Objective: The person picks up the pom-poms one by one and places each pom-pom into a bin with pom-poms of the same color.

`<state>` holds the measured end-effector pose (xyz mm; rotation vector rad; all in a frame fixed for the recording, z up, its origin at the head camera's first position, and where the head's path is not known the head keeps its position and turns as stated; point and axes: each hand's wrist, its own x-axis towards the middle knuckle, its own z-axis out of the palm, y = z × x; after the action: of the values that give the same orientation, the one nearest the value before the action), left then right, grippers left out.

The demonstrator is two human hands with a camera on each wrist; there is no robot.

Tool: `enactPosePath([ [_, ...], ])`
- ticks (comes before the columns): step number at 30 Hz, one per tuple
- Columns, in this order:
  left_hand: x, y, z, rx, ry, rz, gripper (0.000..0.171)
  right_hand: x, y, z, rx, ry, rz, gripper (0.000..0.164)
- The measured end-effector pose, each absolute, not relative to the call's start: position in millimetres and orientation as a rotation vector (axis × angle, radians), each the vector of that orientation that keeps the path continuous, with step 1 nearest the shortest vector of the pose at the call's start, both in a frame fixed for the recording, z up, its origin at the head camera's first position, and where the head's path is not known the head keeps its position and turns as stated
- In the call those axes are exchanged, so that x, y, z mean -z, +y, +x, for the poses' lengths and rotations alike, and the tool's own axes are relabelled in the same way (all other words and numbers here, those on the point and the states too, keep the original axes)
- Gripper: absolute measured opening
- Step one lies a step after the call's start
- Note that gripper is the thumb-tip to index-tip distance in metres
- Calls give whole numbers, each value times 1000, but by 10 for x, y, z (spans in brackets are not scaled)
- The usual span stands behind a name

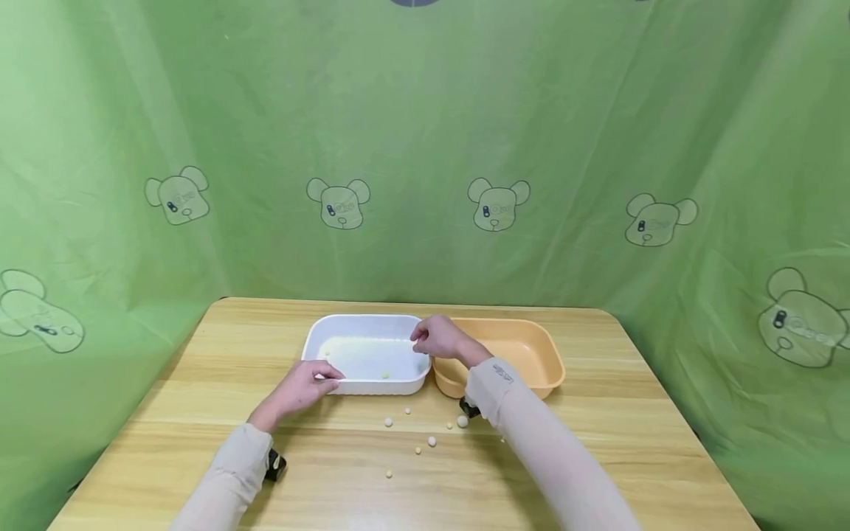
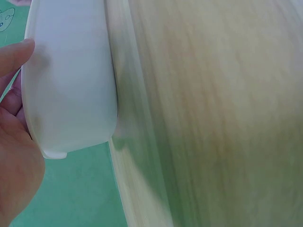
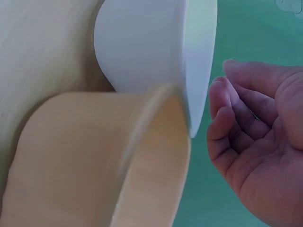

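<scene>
My left hand grips the near left rim of a white plastic basin. In the left wrist view its thumb lies against the basin's outer wall, with the other fingers behind the rim. Over the basin's right end hovers my right hand; the right wrist view shows its fingers bent and the thumb close to the index fingertip. Whether a small ball is between them cannot be made out. A yellow ball and a paler one lie inside the white basin.
An orange basin stands against the white one's right side, partly under my right forearm. Several small balls lie loose on the wooden table, among them a white ball and a yellow ball. Green curtain surrounds the table.
</scene>
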<state>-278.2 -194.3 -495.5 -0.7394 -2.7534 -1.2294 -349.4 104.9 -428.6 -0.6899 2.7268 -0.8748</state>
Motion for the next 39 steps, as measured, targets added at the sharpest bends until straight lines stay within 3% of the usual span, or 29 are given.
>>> enactPosePath([
  [13, 4958, -1944, -2778, 1227, -2757, -741, 11, 4188, 1325, -3180, 824, 2766, -975, 10],
  [39, 4984, -1935, -2762, 1261, -2743, -723, 12, 4505, 1747, -2511, 785, 2694, -1098, 7],
])
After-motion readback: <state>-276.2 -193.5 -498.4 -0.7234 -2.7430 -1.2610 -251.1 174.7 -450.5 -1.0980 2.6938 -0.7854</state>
